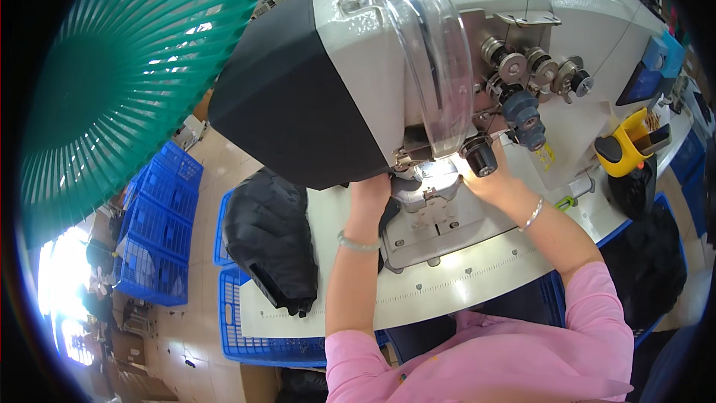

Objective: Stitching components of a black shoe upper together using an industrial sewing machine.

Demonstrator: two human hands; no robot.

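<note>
A large white and black sewing machine [358, 67] stands over the table in front of me. My left hand [371, 188] reaches under the left side of its dark head cover, which hides the fingers. Beside that wrist shows a strip of black fabric [388, 213]. From the right, my right hand [488, 181] reaches in next to the lit needle area [440, 169]; a black knob [479, 157] and the machine partly cover its fingers. Between the hands lies the metal presser and needle plate [429, 205]. Whatever either hand holds is hidden.
A bundled black garment [272, 242] rests on the left of the white table [418, 291]. A green fan [127, 82] looms at upper left. Blue crates [156, 224] are stacked on the floor. At right are a yellow holder [630, 145] and green-handled snips [567, 202].
</note>
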